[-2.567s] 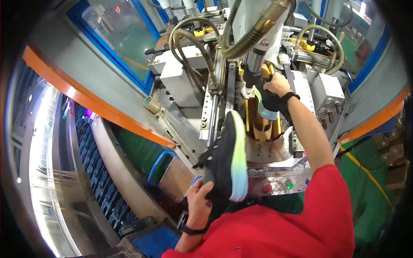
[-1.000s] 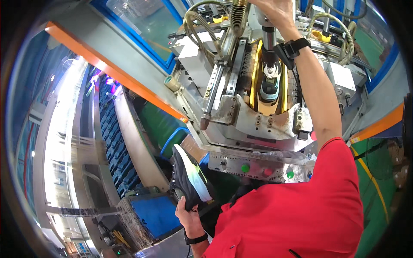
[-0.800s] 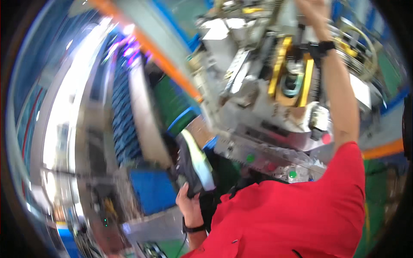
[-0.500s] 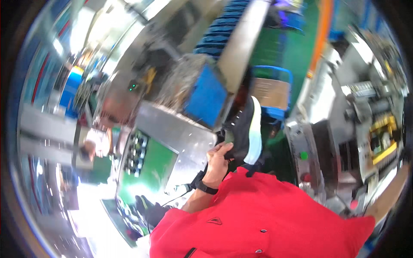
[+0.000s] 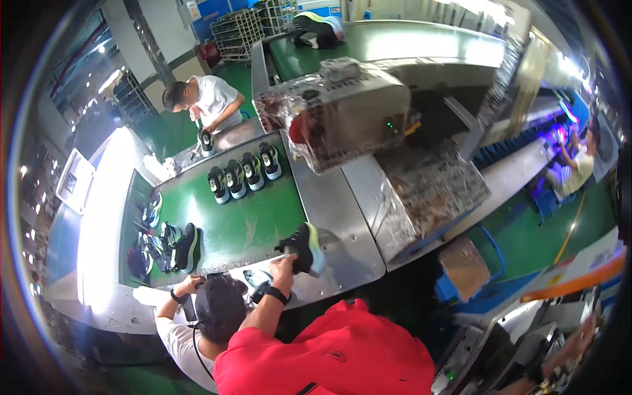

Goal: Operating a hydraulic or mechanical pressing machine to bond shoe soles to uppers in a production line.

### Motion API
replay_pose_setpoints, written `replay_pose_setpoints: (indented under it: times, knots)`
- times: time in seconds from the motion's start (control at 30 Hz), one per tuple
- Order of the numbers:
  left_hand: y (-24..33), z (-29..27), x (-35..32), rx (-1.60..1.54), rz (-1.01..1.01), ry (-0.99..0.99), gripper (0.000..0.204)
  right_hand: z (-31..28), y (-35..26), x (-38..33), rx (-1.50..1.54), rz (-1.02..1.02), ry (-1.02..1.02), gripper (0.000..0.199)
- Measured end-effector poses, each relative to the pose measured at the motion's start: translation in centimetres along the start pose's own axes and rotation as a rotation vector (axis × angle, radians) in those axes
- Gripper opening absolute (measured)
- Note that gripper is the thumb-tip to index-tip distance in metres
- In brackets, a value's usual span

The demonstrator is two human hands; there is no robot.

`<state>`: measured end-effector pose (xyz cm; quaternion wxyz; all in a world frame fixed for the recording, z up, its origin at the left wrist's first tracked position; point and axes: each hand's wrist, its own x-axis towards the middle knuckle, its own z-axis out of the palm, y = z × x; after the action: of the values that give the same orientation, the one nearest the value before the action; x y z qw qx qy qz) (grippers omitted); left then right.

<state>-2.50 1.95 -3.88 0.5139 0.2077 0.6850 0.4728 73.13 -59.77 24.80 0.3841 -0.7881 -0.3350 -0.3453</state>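
Observation:
My left hand (image 5: 283, 275), with a dark band on its wrist, is closed on a black sneaker (image 5: 301, 253). The sneaker's sole fades from pale yellow to light blue. It is held tilted over the metal edge (image 5: 342, 263) of the green worktable, sole facing right. Far at the lower right, my right hand (image 5: 580, 339) shows as a blur beside dark machinery; its fingers cannot be made out. Several black sneakers (image 5: 243, 174) stand in a row on the green tabletop (image 5: 263, 220), and another group (image 5: 172, 247) sits at its left end.
A person in a black cap (image 5: 222, 308) is close against my left arm. Across the table someone in white (image 5: 214, 99) handles a shoe. A plastic-wrapped machine (image 5: 355, 105) stands beyond. At right are a blue trolley (image 5: 464, 266), an orange bar (image 5: 579, 280) and a seated person (image 5: 576, 172).
My view has swung left, bringing the green table and its shoes into full sight. The sneaker in my left hand is now over the table's metal edge.

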Motion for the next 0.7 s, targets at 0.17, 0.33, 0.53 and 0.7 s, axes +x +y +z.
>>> replay_pose_setpoints:
  times: [0.17, 0.33, 0.53, 0.7]
  knots:
    - [2.9, -2.3, 13.9, 0.25, 0.225, 0.313, 0.03, 26.8, -44.0, 16.1, 0.248, -0.187, -0.397, 0.034]
    - [4.2, -4.3, 19.8, 0.553, 0.414, 0.551, 0.029, 47.6, -72.8, 23.9, 0.197, -0.714, -0.544, 0.044]
    - [2.9, -2.3, 21.1, 0.691, 0.279, 0.541, 0.043, 68.7, -94.4, 25.5, 0.024, -0.991, -0.524, 0.071]
    - [1.3, -2.0, 21.8, 0.702, 0.402, 0.563, 0.05, 83.4, -102.1, 28.0, -0.149, -1.004, -0.551, 0.096]
